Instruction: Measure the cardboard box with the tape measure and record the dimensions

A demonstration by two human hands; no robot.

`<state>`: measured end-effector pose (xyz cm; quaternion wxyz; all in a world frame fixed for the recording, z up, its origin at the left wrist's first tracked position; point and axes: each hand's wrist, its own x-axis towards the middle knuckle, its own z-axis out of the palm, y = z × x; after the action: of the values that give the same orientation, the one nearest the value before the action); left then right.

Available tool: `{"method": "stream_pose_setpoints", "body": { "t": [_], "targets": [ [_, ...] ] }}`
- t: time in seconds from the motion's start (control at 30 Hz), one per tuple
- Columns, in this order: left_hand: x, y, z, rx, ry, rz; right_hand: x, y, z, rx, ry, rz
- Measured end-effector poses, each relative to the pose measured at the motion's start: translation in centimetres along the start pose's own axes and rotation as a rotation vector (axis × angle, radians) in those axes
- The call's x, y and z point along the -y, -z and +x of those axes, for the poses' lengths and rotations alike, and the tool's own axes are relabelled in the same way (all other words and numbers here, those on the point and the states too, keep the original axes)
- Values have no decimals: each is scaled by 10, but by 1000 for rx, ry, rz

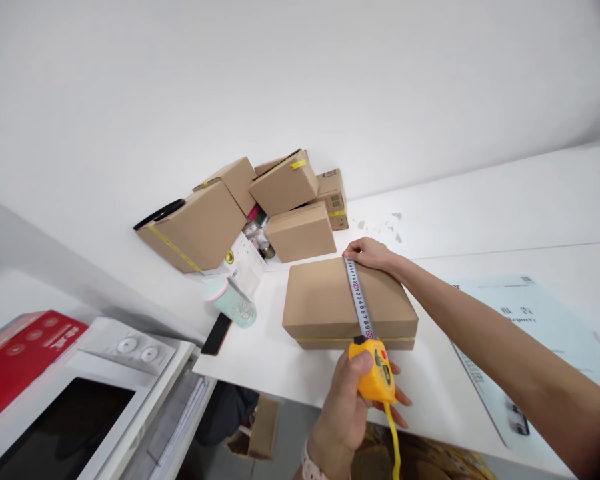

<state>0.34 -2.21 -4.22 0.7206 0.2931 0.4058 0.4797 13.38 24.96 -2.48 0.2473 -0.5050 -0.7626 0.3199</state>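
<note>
- At far left, here's a red box (35, 360), right up by a white microwave (75, 427); whether it rests on top is hard to tell.
- Moving along, brown boxes (200, 223) crowd against the wall, probably tucked there to leave working room at the front.
- Next come a dark flat object (217, 333) and a pale green cup (237, 307), just beside each other near the corner of the white table (267, 363).
- And centre stage: the closed cardboard box (320, 293) lies flat on the table near its front edge, likely for easy reach.
- In comes the left hand (345, 397), palm side up, closed around the yellow tape measure (375, 377) at the box's near edge. Its thumb presses on top, seemingly to steady the case; other fingertips poke out past the right side. A yellow strap (394, 433) dangles below.
- From there the metal strip (359, 293) runs straight across the lid.
- The right hand (373, 253) pinches the strip's far end, thumb and finger together at the back edge, apparently pinning it in line; the very tip is hidden.
- Finally, at right, a large printed sheet (525, 333) lies on the table beneath the right forearm.
</note>
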Motion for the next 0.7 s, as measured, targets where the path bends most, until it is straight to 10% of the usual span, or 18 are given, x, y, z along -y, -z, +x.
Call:
{"method": "stream_pose_setpoints", "body": {
  "t": [0.37,0.5,0.6,0.7],
  "targets": [
    [-1,2,2,11,-25,22,4,1,-4,-8,60,77],
    [-1,13,-18,3,-158,42,-1,6,-27,-306,138,428],
    [-3,35,-41,-184,-413,106,-18,7,-66,-576,39,701],
    [-9,67,-57,-451,-612,232,-44,3,-118,-569,-97,718]
  ]
}}
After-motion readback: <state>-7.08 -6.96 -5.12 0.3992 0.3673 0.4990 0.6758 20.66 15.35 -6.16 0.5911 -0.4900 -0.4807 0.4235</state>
